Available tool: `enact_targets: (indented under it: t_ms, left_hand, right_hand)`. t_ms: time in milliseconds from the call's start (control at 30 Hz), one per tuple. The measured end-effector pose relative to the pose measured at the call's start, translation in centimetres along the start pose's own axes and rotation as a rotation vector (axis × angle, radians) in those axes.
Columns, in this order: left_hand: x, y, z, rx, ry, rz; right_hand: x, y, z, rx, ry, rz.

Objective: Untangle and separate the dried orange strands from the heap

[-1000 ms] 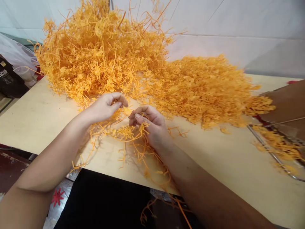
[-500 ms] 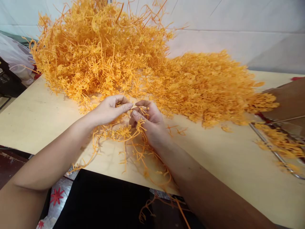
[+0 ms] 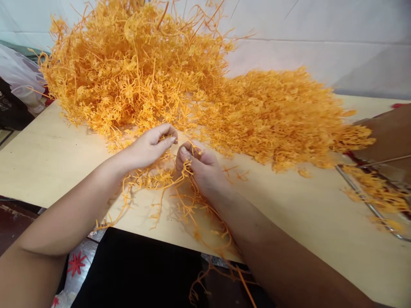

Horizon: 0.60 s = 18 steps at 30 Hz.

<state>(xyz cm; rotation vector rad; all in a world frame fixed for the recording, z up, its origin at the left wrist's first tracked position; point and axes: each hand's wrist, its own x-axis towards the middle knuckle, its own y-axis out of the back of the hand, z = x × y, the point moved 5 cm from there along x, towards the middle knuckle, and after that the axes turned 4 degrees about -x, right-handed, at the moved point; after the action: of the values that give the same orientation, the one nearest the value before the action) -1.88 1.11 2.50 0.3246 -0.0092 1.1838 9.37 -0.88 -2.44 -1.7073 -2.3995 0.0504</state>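
Left hand (image 3: 147, 147) and right hand (image 3: 201, 169) both pinching orange strands (image 3: 167, 175) — between them, trailing below

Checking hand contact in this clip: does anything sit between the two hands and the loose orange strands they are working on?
Nothing visible does. The left hand and right hand are both already in the loose orange strands on the table, fingers pinched among them. The big orange pile lies just behind, beyond both hands.
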Motion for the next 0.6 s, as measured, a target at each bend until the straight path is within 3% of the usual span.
enact_targets:
  t_ms: [67,200,300,600]
  left_hand:
    - [0.04,0.27,-0.1,0.004,0.009,0.018]
    - [-0.24,-0.17,0.02,-0.114,0.049,-0.117]
    - [-0.5,-0.35,0.06,-0.174,0.054,-0.178]
    - [-0.42,-0.22,0.12,-0.137,0.043,-0.153]
  right_hand:
    - [-0.05,0.02,-0.13,-0.006,0.008,0.023]
    - [-0.05,0.27,-0.18,-0.027,-0.001,0.115]
    - [0.06,0.16,-0.04,0.004,-0.008,0.078]
    - [0.12,0.05,-0.83,-0.064,0.053,0.049]
